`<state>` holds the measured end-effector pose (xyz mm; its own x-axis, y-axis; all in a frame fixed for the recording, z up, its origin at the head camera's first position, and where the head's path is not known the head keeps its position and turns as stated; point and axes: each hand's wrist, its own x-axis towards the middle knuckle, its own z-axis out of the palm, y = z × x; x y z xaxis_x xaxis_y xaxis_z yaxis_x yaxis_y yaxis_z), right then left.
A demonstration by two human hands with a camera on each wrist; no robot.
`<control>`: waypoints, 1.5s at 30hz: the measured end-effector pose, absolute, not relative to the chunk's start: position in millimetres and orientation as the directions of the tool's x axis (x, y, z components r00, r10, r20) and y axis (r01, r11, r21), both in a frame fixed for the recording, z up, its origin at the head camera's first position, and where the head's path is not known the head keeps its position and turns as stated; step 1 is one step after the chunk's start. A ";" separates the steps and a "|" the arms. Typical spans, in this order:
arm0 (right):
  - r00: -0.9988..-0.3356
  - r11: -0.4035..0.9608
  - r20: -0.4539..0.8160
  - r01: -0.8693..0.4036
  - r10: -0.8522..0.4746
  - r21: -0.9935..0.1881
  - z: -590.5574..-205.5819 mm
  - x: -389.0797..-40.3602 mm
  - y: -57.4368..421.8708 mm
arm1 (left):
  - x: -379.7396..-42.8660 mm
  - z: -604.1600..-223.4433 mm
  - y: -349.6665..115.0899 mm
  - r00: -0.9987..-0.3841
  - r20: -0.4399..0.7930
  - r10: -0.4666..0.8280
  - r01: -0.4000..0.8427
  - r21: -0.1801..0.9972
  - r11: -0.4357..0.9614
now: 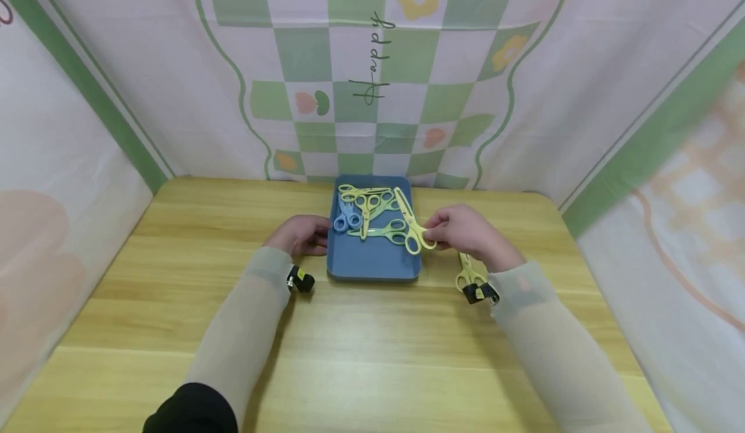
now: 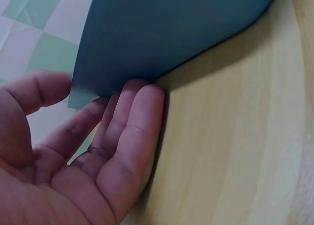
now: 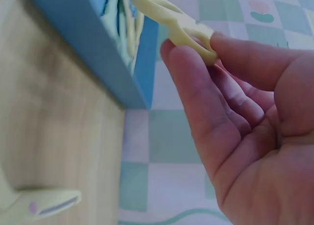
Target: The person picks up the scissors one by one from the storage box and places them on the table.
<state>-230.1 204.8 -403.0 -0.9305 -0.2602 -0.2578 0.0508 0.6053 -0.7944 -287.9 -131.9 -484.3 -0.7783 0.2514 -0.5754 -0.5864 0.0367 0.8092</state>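
Head view: pale yellow, loop-handled scissors (image 1: 410, 221) in right hand (image 1: 464, 229)

Left hand (image 1: 302, 232): thumb spread from slightly bent fingers
Right hand (image 1: 467, 229): thumb and fingertips pinching
Forearms (image 1: 241, 326): stretched forward

Soft light, pale glare and faint shadows on the tabletop (image 1: 355, 349)
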 end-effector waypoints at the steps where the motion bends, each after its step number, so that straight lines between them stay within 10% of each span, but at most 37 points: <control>1: -0.934 0.597 -0.255 0.059 -0.249 -0.800 -404.9 -228.9 208.1 | -287.7 -484.5 -132.0 -0.779 -0.575 0.250 -0.585 0.810 0.040; 45: -0.947 0.722 -0.307 0.148 -0.093 -0.675 -453.9 -203.8 244.8 | -288.5 -485.6 -132.1 -0.779 -0.585 0.225 -0.593 0.804 0.037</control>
<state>-203.8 244.8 -453.9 -0.9471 -0.0928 -0.3072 0.1482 0.7225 -0.6753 -288.5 -132.1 -485.6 -0.7793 0.2254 -0.5847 -0.5929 0.0371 0.8045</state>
